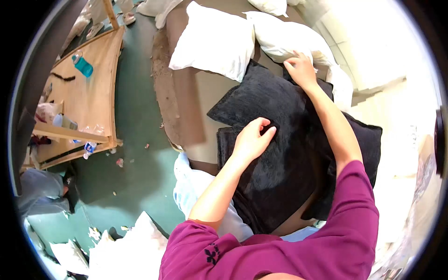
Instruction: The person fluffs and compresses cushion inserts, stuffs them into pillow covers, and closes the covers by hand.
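Several black plush cushion covers (284, 154) lie overlapped in front of me; they look soft and mostly flat. My left hand (253, 139) is over the middle of the top one, fingers loosely bent and thumb apart from them. Whether it presses on the fabric I cannot tell. Farther out, my right hand (302, 71) is at the back edge of the black pile, beside a white pillow (296, 37). Its fingers are apart, with the tips near the pillow's lower edge. Another white pillow (214, 39) lies to the left, next to a corner of black fabric.
The covers rest on a brown-grey surface (205, 88) with a worn left edge. On the left stands a wooden table (100, 74) bearing a teal bottle (82, 65) and a cup (64, 122). White pieces (130, 247) lie on the green floor (135, 116). People's legs show at the left.
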Demonstrator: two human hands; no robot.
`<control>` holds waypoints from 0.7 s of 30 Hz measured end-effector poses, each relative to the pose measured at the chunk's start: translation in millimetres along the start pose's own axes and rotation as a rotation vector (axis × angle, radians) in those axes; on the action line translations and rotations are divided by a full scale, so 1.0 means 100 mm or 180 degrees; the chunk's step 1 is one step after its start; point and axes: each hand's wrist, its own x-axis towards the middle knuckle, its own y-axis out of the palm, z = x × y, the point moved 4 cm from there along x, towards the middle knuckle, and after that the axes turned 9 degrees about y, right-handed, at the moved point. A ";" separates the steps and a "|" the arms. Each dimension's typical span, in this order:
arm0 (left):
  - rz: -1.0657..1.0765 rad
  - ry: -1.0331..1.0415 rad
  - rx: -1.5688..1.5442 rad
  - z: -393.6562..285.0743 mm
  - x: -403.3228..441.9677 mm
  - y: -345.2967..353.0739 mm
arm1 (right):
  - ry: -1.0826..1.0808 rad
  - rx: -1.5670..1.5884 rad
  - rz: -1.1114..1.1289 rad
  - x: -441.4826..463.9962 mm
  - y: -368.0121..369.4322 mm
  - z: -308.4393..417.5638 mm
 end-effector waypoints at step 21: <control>0.0613 -0.0050 -0.0096 0.53 0.04 0.46 | 0.0644 0.2837 -0.0451 -2.36 -3.11 -1.32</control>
